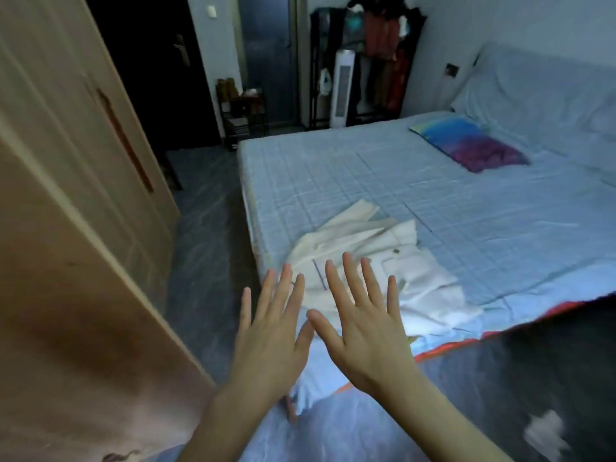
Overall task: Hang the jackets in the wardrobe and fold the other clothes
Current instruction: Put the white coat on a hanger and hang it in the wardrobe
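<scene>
Both bare forearms reach forward side by side. The left hand (271, 341) and right hand (366, 331) are held flat, backs up (fingers straight and spread), thumbs nearly touching, holding nothing.

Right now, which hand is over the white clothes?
The right hand: its fingers overlap the white clothes on the bed; the left hand is mostly over floor.

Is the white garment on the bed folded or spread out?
Neither neatly: the white garment lies loosely rumpled on the bed.
</scene>
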A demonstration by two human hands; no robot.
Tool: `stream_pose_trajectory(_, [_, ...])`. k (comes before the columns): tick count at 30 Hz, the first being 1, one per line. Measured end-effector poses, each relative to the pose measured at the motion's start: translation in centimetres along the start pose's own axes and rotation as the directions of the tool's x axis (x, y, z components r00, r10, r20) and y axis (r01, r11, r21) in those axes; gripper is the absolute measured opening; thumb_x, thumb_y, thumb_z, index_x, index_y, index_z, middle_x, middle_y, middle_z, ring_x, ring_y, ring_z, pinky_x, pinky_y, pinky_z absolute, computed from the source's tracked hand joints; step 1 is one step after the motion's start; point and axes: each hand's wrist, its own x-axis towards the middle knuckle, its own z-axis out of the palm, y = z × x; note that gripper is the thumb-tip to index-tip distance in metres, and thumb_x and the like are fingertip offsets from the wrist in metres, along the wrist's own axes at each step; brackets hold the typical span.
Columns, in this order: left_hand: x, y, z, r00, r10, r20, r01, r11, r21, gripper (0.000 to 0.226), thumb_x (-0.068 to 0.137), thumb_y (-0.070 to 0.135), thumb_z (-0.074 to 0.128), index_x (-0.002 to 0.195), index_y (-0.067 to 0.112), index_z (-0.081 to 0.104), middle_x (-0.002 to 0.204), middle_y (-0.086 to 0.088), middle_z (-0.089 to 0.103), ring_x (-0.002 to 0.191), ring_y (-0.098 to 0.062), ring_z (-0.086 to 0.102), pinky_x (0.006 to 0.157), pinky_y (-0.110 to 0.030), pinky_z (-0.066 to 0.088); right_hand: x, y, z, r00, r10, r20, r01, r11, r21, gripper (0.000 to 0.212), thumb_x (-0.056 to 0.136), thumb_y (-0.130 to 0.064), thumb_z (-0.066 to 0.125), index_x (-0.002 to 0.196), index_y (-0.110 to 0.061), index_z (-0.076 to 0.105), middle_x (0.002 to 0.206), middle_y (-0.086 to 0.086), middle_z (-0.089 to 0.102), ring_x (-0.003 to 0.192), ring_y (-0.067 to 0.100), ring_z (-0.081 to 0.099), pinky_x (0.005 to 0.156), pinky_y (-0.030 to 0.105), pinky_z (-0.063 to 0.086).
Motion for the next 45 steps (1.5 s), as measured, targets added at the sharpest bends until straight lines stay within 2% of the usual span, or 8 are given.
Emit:
stream_pose_trajectory(5, [4.3, 6.3, 3.9, 0.986, 0.154, 0.072, -0.153, 0.988, -0.020, 0.067, 0.100, 0.055, 0.006, 0.151, 0.018, 0.028, 0.160, -0.006, 0.024, 0.147, -0.024, 0.016, 0.113, -0.049, 0.009, -1.6, 8.1, -0.9, 0.979, 0.205, -0.003, -0.205, 0.977, -0.065, 0.085, 0.086, -0.080, 0.006, 0.154, -0.031, 0.017, 0.162, -0.002, 0.009, 0.150, 0.023, 0.001, 0.118, 0.053, -0.001])
stream_pose_trajectory(12, [7.8, 11.9, 7.2, 0.952, 0.280, 0.123, -0.263, 0.955, -0.136, 0.088, 0.083, 0.077, -0.011, 0.155, 0.029, 0.006, 0.162, 0.005, -0.007, 0.147, -0.011, -0.016, 0.118, -0.045, -0.008, -2.4, 14.1, -1.3, 0.932, 0.361, -0.014, -0.361, 0.929, -0.080, 0.089, 0.082, -0.084, 0.007, 0.155, -0.033, 0.006, 0.162, -0.003, -0.001, 0.149, 0.023, -0.006, 0.116, 0.051, -0.008])
stream_pose_trajectory(16, [9.7, 12.3, 9.1, 0.939, 0.309, 0.149, -0.300, 0.951, -0.079, 0.073, 0.090, 0.058, 0.028, 0.154, 0.023, 0.022, 0.163, -0.003, 0.014, 0.149, -0.021, 0.010, 0.117, -0.052, 0.015, -1.5, 15.8, -0.5, 0.916, 0.401, 0.003, -0.400, 0.914, -0.061, 0.082, 0.085, -0.079, 0.004, 0.154, -0.034, -0.004, 0.161, -0.004, -0.012, 0.148, 0.020, -0.015, 0.114, 0.048, -0.017])
stream_pose_trajectory(21, [13.7, 11.6, 11.2, 0.950, 0.284, 0.134, -0.274, 0.958, -0.088, 0.076, 0.085, 0.049, 0.036, 0.154, 0.023, 0.018, 0.163, -0.003, 0.008, 0.149, -0.020, 0.003, 0.118, -0.050, 0.008, 2.2, 17.1, 0.4, 0.919, 0.394, 0.030, -0.394, 0.919, -0.028, 0.078, 0.087, -0.070, 0.003, 0.155, -0.032, -0.002, 0.163, -0.004, -0.007, 0.149, 0.018, -0.009, 0.119, 0.050, -0.002])
stream_pose_trajectory(26, [18.5, 10.0, 12.9, 0.966, 0.226, 0.121, -0.216, 0.972, -0.094, 0.087, 0.076, 0.036, 0.072, 0.151, 0.018, 0.032, 0.160, -0.007, 0.022, 0.146, -0.025, 0.019, 0.109, -0.055, 0.025, 8.7, 18.6, 1.3, 0.931, 0.361, 0.049, -0.358, 0.931, -0.069, 0.076, 0.089, -0.068, 0.006, 0.155, -0.031, 0.002, 0.163, -0.004, -0.004, 0.150, 0.020, -0.002, 0.118, 0.050, -0.001])
stream_pose_trajectory(32, [25.2, 7.5, 15.2, 0.981, 0.125, 0.145, -0.109, 0.988, -0.114, 0.073, 0.088, 0.049, 0.029, 0.155, 0.023, 0.020, 0.164, -0.003, 0.007, 0.150, -0.022, 0.003, 0.114, -0.056, 0.018, 17.3, 20.6, 3.4, 0.958, 0.276, 0.083, -0.269, 0.959, -0.091, 0.071, 0.092, -0.067, 0.007, 0.154, -0.035, 0.003, 0.163, -0.004, -0.003, 0.150, 0.018, -0.004, 0.118, 0.046, -0.004])
stream_pose_trajectory(41, [29.6, 4.1, 19.6, 0.972, 0.011, 0.234, 0.017, 0.993, -0.117, 0.072, 0.089, 0.057, 0.034, 0.152, 0.023, 0.025, 0.162, -0.005, 0.014, 0.147, -0.023, 0.009, 0.113, -0.047, 0.005, 24.4, 23.2, 7.7, 0.961, 0.200, 0.193, -0.185, 0.978, -0.094, 0.069, 0.095, -0.064, 0.010, 0.154, -0.033, -0.002, 0.162, -0.006, -0.009, 0.149, 0.015, -0.010, 0.119, 0.042, -0.006])
stream_pose_trajectory(45, [30.3, 3.2, 20.9, 0.957, -0.138, 0.257, 0.186, 0.967, -0.172, 0.078, 0.085, 0.071, -0.003, 0.152, 0.032, -0.005, 0.159, 0.007, -0.019, 0.148, -0.013, -0.016, 0.117, -0.043, -0.010, 27.1, 24.1, 9.5, 0.956, 0.109, 0.271, -0.098, 0.994, -0.054, 0.071, 0.092, -0.062, 0.010, 0.155, -0.031, 0.002, 0.162, -0.005, -0.006, 0.149, 0.017, -0.006, 0.119, 0.043, -0.002])
